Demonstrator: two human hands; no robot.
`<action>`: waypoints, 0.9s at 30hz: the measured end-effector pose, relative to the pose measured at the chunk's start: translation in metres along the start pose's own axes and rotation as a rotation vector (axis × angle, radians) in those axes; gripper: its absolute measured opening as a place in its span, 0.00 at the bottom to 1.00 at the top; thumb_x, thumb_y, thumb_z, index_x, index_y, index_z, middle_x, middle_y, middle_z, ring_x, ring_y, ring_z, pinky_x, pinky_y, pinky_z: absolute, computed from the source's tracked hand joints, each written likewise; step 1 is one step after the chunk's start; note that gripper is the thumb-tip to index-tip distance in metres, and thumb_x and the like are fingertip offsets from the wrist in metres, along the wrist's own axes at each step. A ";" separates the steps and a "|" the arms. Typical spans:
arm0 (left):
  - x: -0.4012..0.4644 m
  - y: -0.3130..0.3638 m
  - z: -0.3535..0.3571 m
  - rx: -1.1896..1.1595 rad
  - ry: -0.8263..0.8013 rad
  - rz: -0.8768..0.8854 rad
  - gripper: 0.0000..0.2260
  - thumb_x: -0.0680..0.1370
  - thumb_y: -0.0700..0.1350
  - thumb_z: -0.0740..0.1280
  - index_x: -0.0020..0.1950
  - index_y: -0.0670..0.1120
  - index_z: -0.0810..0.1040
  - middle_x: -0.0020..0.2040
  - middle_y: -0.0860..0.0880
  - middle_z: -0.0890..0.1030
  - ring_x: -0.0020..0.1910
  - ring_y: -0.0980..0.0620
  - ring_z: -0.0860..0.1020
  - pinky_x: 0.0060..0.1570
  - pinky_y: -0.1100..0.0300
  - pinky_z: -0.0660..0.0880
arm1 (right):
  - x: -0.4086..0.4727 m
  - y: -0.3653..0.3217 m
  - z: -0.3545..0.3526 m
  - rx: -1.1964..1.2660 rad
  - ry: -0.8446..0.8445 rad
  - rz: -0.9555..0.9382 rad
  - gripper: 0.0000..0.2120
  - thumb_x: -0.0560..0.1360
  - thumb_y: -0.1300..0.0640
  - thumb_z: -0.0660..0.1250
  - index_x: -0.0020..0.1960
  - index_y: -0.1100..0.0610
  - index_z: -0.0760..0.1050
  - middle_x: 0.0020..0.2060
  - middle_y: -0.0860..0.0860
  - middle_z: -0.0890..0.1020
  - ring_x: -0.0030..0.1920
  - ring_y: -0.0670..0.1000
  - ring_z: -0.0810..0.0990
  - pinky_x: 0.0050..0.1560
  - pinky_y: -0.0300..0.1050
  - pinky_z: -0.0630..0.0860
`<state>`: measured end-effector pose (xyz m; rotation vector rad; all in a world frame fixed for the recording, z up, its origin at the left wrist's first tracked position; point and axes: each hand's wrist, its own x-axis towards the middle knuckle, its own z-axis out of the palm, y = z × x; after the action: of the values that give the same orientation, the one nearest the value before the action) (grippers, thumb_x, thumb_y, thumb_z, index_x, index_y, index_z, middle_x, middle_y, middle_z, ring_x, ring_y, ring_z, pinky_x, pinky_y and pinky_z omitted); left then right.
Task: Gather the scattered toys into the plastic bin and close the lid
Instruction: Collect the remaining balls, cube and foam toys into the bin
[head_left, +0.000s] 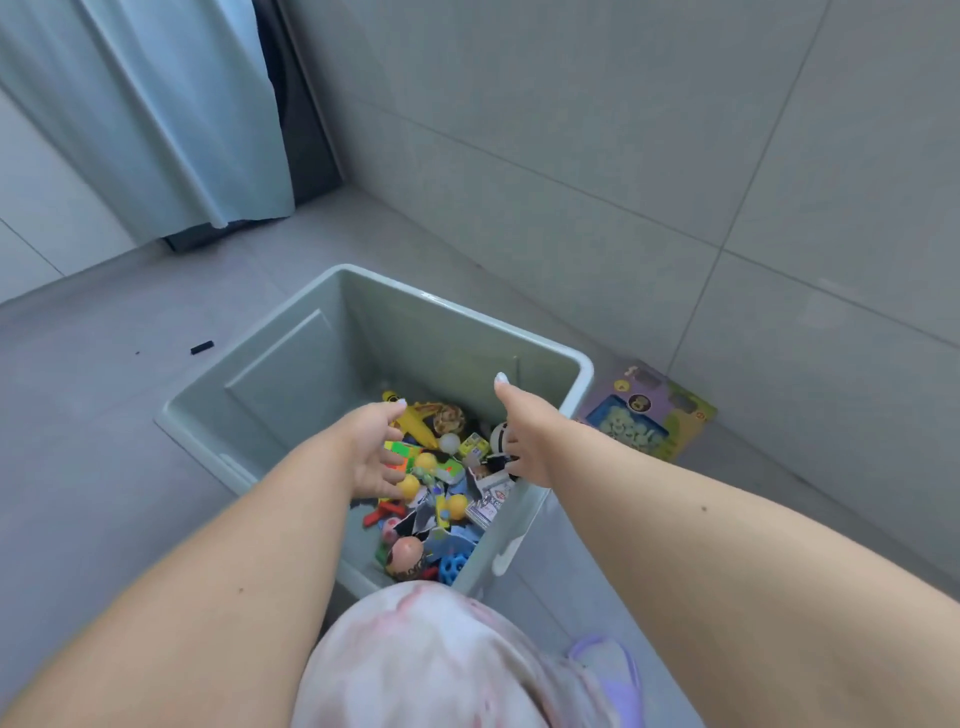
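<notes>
Plastic bin (291, 384): pale green, lidless, standing on the grey floor (104, 441) near the tiled wall (675, 156). No lid appears anywhere in view. The toys (441, 483) lie heaped at the bottom: yellow balls, a yellow figure, a bright cube, a blue perforated ball, small cards. The pile sits well below the rim, so capacity remains.

Left hand (371, 457): lowered inside the bin over the heap, fingers spread and relaxed, grip wide, nothing held. The posture is consistent with a release or with levelling the contents; which of the two cannot be determined.

Right hand (524, 441): above the bin's right side, index finger extended toward the far wall of the bin. The remaining fingers lie close to a black-and-white toy (498, 436); whether this grip holds that toy cannot be told.

Outstanding items: a purple boxed toy (647, 410) lies on the floor just beyond the bin's right wall, against the tiled wall, presumably still to be collected. A small black piece (201, 347) lies on the floor, well apart to the left.

Periphery: a blue curtain (156, 104) hangs at upper left; the person's patterned garment (441, 660) fills the lower edge.

Assessment: gathering appears largely done; closing not yet begun.
</notes>
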<state>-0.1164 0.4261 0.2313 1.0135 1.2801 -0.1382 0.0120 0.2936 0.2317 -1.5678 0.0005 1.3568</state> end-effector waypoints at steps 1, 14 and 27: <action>-0.001 0.001 0.002 0.019 0.008 0.008 0.30 0.80 0.58 0.57 0.77 0.42 0.57 0.76 0.36 0.57 0.76 0.38 0.55 0.71 0.40 0.56 | 0.000 0.000 -0.001 0.003 -0.001 -0.012 0.36 0.77 0.35 0.55 0.76 0.55 0.53 0.75 0.53 0.59 0.74 0.54 0.60 0.71 0.54 0.60; -0.042 0.057 0.152 0.291 -0.114 0.309 0.23 0.81 0.53 0.61 0.69 0.39 0.68 0.63 0.37 0.73 0.58 0.42 0.76 0.58 0.49 0.73 | -0.069 0.010 -0.132 0.066 0.245 -0.207 0.20 0.79 0.45 0.60 0.56 0.62 0.71 0.38 0.56 0.76 0.35 0.53 0.77 0.37 0.44 0.74; -0.129 0.005 0.399 0.733 -0.512 0.466 0.16 0.81 0.49 0.61 0.64 0.40 0.71 0.54 0.40 0.77 0.47 0.46 0.79 0.56 0.50 0.76 | -0.197 0.107 -0.321 0.258 0.679 -0.136 0.14 0.78 0.48 0.62 0.52 0.59 0.70 0.34 0.54 0.73 0.31 0.50 0.72 0.32 0.41 0.68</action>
<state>0.1315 0.0989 0.3177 1.7382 0.4885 -0.4947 0.1139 -0.0835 0.2559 -1.6958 0.4570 0.6398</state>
